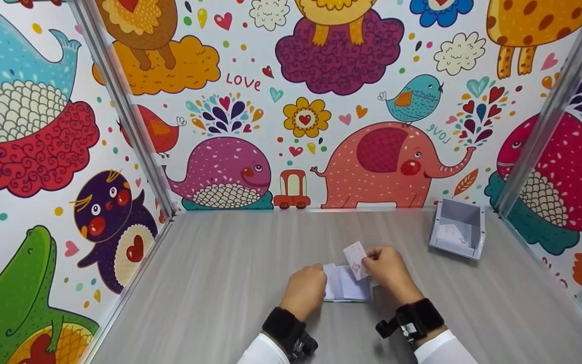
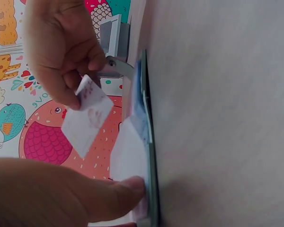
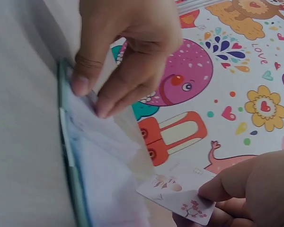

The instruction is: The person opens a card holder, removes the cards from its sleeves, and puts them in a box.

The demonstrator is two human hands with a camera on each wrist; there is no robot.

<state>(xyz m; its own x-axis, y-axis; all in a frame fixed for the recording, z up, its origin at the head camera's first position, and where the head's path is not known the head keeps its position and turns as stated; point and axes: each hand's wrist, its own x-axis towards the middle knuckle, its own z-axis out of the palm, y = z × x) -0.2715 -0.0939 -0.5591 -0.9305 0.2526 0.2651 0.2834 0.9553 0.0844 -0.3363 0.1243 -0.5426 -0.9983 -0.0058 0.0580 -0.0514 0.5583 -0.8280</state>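
Observation:
An open card holder (image 1: 355, 289) with a green cover and pale sleeve pages lies on the table in front of the person. The left hand (image 1: 307, 285) pinches its left side between thumb and fingers, the thumb (image 2: 128, 189) lying on the inner page. Between thumb and fingers, the right hand (image 1: 387, 265) holds a white card (image 1: 355, 260) printed with pink blossoms. That card (image 3: 180, 191) is tilted and raised over the holder's right half. Its lower edge overlaps the right page in the head view.
A grey open-topped box (image 1: 456, 230) stands at the back right of the table, with white cards (image 1: 451, 234) in it. Printed panels (image 1: 230, 172) with cartoon animals wall in the grey table (image 1: 220, 263) at the back and sides, joined by metal corner posts.

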